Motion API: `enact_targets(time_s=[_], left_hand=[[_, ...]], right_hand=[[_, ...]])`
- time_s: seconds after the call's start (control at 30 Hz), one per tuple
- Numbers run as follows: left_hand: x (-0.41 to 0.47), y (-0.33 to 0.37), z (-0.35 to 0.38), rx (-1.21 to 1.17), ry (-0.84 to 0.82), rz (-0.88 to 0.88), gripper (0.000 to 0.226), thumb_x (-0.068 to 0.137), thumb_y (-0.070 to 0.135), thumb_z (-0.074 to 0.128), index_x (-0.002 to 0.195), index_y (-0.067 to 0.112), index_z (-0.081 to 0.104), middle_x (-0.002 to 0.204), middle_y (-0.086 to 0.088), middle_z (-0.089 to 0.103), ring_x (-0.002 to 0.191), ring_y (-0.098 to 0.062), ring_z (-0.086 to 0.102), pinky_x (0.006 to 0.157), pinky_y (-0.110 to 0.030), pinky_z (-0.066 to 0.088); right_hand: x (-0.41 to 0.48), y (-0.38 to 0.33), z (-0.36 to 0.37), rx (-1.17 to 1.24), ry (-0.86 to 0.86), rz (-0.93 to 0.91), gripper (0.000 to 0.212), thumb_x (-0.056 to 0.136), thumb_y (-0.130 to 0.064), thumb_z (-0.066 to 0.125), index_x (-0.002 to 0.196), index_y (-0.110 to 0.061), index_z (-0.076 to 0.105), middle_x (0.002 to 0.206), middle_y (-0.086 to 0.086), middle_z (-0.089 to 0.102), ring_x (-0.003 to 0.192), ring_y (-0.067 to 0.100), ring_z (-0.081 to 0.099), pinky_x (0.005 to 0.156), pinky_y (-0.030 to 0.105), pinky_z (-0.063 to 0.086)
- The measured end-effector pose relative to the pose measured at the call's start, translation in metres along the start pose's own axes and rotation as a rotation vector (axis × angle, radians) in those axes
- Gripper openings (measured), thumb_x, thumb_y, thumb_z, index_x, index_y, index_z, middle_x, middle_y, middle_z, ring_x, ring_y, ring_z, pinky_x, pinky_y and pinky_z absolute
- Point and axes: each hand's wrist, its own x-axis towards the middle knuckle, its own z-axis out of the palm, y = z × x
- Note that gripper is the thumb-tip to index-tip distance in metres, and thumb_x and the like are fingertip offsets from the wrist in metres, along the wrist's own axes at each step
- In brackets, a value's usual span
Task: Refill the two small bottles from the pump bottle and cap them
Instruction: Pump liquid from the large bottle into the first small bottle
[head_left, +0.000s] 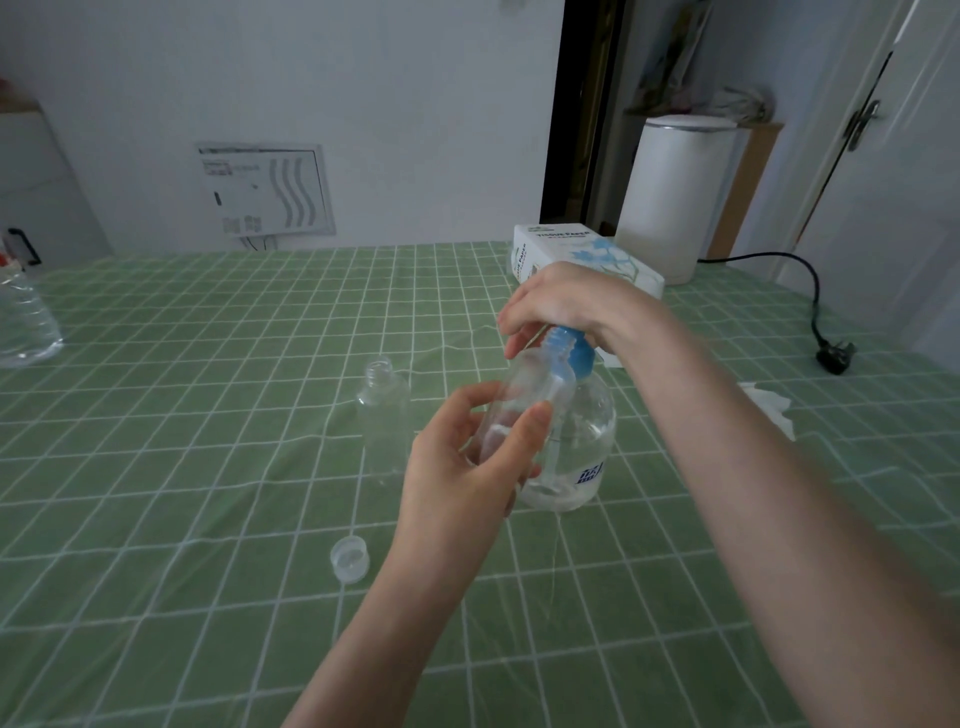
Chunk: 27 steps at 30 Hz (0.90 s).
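Note:
A clear pump bottle (582, 447) with a blue pump head (569, 351) stands on the green checked tablecloth. My right hand (561, 306) lies on top of the pump head, fingers bent over it. My left hand (467, 462) grips a small clear bottle (519, 400), tilted, its mouth up at the blue spout. A second small clear bottle (384, 415) stands upright and uncapped just to the left. One clear cap (350, 558) lies on the cloth nearer to me. A second cap is not visible.
A tissue paper box (561, 249) lies behind my right hand. A crumpled tissue (769, 410) sits at the right. A large plastic water bottle (23, 317) is at the far left edge. A white appliance (675, 197) and its black cord with plug (831, 353) are at the back right.

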Motion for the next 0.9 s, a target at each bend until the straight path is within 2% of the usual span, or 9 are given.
enact_targets(time_s=[0.07, 0.13, 0.27, 0.4, 0.57, 0.77, 0.9], left_hand=[[0.0, -0.001, 0.0, 0.005, 0.004, -0.01, 0.03, 0.064, 0.046, 0.066, 0.087, 0.027, 0.066, 0.07, 0.01, 0.069, 0.056, -0.006, 0.064, 0.041, -0.013, 0.039], [0.0, -0.001, 0.0, 0.007, 0.004, -0.014, 0.029, 0.063, 0.046, 0.066, 0.086, 0.028, 0.066, 0.07, 0.01, 0.069, 0.055, -0.006, 0.064, 0.041, -0.013, 0.039], [0.0, 0.0, 0.001, -0.006, -0.005, -0.008, 0.025, 0.063, 0.046, 0.066, 0.084, 0.031, 0.067, 0.072, 0.009, 0.07, 0.055, -0.006, 0.063, 0.042, -0.013, 0.04], [0.001, 0.002, 0.002, -0.007, -0.01, 0.006, 0.03, 0.063, 0.046, 0.065, 0.088, 0.029, 0.066, 0.071, 0.01, 0.07, 0.055, -0.006, 0.063, 0.042, -0.013, 0.041], [0.001, 0.003, 0.0, -0.003, -0.011, 0.002, 0.035, 0.062, 0.046, 0.065, 0.089, 0.026, 0.066, 0.072, 0.009, 0.07, 0.055, -0.006, 0.063, 0.042, -0.014, 0.041], [0.001, 0.001, -0.001, 0.005, -0.011, -0.014, 0.037, 0.06, 0.05, 0.065, 0.088, 0.027, 0.067, 0.074, 0.008, 0.071, 0.056, -0.006, 0.064, 0.042, -0.013, 0.041], [0.0, 0.0, -0.002, 0.003, 0.002, -0.022, 0.032, 0.061, 0.047, 0.065, 0.087, 0.028, 0.067, 0.074, 0.008, 0.071, 0.056, -0.007, 0.064, 0.042, -0.013, 0.041]], right_hand=[[0.0, 0.002, 0.002, 0.002, -0.01, 0.002, 0.032, 0.086, -0.016, 0.067, 0.116, -0.006, 0.067, 0.117, 0.017, 0.068, 0.109, 0.032, 0.066, 0.1, 0.044, 0.05], [0.0, 0.002, 0.003, -0.003, 0.0, -0.003, 0.032, 0.086, -0.016, 0.067, 0.117, -0.006, 0.067, 0.117, 0.017, 0.068, 0.109, 0.032, 0.066, 0.102, 0.044, 0.049], [0.0, -0.001, -0.001, -0.022, 0.021, -0.011, 0.031, 0.09, -0.022, 0.063, 0.117, -0.008, 0.065, 0.112, 0.011, 0.071, 0.108, 0.029, 0.067, 0.099, 0.043, 0.051], [-0.001, -0.006, -0.007, -0.027, 0.04, -0.046, 0.029, 0.091, -0.023, 0.062, 0.115, -0.007, 0.064, 0.105, 0.009, 0.074, 0.105, 0.031, 0.069, 0.097, 0.047, 0.053], [0.001, -0.005, -0.005, -0.043, 0.023, -0.019, 0.029, 0.09, -0.022, 0.062, 0.117, -0.009, 0.064, 0.111, 0.01, 0.072, 0.104, 0.027, 0.068, 0.091, 0.039, 0.052], [0.005, 0.0, 0.0, -0.042, 0.009, 0.002, 0.035, 0.09, -0.019, 0.063, 0.122, -0.006, 0.062, 0.117, 0.016, 0.068, 0.11, 0.035, 0.065, 0.097, 0.045, 0.053], [0.006, 0.002, 0.003, -0.058, 0.013, -0.004, 0.037, 0.09, -0.019, 0.063, 0.125, -0.006, 0.062, 0.118, 0.016, 0.068, 0.11, 0.032, 0.065, 0.1, 0.044, 0.05]])
